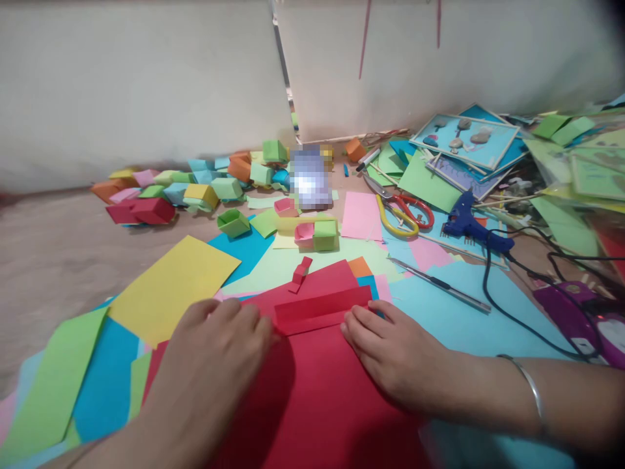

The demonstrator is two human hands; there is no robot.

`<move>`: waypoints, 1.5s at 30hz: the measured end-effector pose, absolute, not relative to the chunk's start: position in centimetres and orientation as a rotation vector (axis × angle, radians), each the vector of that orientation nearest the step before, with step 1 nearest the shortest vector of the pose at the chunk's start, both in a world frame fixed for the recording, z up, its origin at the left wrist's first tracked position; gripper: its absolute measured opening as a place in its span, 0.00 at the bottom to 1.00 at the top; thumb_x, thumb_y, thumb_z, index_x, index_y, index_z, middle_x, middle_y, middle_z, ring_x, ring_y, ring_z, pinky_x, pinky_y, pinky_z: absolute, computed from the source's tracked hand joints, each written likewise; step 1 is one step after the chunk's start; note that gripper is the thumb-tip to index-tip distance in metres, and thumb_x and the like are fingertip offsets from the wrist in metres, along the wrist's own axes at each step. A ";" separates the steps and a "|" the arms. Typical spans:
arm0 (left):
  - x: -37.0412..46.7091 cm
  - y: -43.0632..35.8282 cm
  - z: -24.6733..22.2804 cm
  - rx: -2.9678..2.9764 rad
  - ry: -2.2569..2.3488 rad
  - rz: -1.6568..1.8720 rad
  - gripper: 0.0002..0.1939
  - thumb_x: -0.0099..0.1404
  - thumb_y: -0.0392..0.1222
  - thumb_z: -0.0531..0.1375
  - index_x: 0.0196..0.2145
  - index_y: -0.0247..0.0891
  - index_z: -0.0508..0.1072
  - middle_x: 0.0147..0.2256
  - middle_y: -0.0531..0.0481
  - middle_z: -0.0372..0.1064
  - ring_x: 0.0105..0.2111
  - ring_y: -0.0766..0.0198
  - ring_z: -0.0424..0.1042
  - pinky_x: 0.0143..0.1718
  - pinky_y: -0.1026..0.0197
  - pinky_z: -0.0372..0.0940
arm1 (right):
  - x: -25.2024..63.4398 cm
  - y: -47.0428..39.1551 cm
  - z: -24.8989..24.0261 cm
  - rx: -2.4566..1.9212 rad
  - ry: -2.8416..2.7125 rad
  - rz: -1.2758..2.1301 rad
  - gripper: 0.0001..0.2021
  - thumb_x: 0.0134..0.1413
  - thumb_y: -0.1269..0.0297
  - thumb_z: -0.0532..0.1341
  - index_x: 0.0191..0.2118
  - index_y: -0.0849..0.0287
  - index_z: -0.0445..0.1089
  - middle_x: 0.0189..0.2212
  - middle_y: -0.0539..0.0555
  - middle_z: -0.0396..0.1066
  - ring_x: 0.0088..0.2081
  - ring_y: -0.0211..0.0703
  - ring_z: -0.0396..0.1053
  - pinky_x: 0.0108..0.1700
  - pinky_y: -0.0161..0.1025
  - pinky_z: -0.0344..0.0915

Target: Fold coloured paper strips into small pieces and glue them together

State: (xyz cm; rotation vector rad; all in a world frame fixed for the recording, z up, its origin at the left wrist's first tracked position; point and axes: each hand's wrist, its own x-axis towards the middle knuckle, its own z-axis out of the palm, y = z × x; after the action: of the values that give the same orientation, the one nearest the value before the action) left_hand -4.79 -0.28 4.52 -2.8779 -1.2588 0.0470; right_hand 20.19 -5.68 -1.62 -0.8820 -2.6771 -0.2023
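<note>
A large red paper sheet (312,397) lies in front of me, with a folded red strip (322,306) standing up along its far edge. At the strip's left end, my left hand (224,345) is closed with its fingers curled on the red paper. My right hand (385,345) pinches the right end of the fold, fingers pressed together. Just beyond the strip, a small folded red piece (300,275) rests on more red paper.
Scissors (398,208), a cutter (442,283) and a blue glue gun (473,225) with a black cable lie to the right. Small paper boxes (200,195) line the back left. A yellow sheet (176,286) is at the left, and a wall (146,85) stands behind.
</note>
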 end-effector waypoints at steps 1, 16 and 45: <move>-4.4 -1.3 4.5 -2.830 -1.125 -0.004 0.25 0.73 0.40 0.47 0.24 0.40 0.77 0.21 0.47 0.70 0.23 0.56 0.66 0.29 0.54 0.59 | 20.2 -5.7 -1.6 -0.878 -2.671 -0.204 0.16 0.62 0.77 0.50 0.38 0.68 0.76 0.44 0.65 0.73 0.45 0.55 0.67 0.44 0.52 0.63; -3.4 -4.7 2.3 -2.580 -0.896 0.380 0.34 0.57 0.58 0.67 0.44 0.17 0.79 0.19 0.37 0.73 0.20 0.51 0.70 0.20 0.52 0.64 | 20.3 -5.8 -1.2 -0.864 -2.632 -0.266 0.17 0.64 0.78 0.48 0.42 0.70 0.76 0.44 0.66 0.75 0.46 0.55 0.70 0.44 0.52 0.66; -2.5 -1.8 -0.1 -3.163 -0.993 -0.427 0.19 0.75 0.45 0.45 0.50 0.40 0.74 0.59 0.46 0.69 0.65 0.52 0.58 0.64 0.41 0.50 | 21.0 -3.9 0.0 -0.797 -2.527 -0.288 0.12 0.66 0.76 0.53 0.37 0.65 0.74 0.43 0.60 0.75 0.46 0.48 0.68 0.45 0.46 0.63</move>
State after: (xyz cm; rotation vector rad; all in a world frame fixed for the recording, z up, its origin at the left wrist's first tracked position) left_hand -2.53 -1.85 -0.08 -3.1627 -0.9934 -0.4265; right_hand 21.05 -3.85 0.01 -0.7968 -2.5270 -0.2879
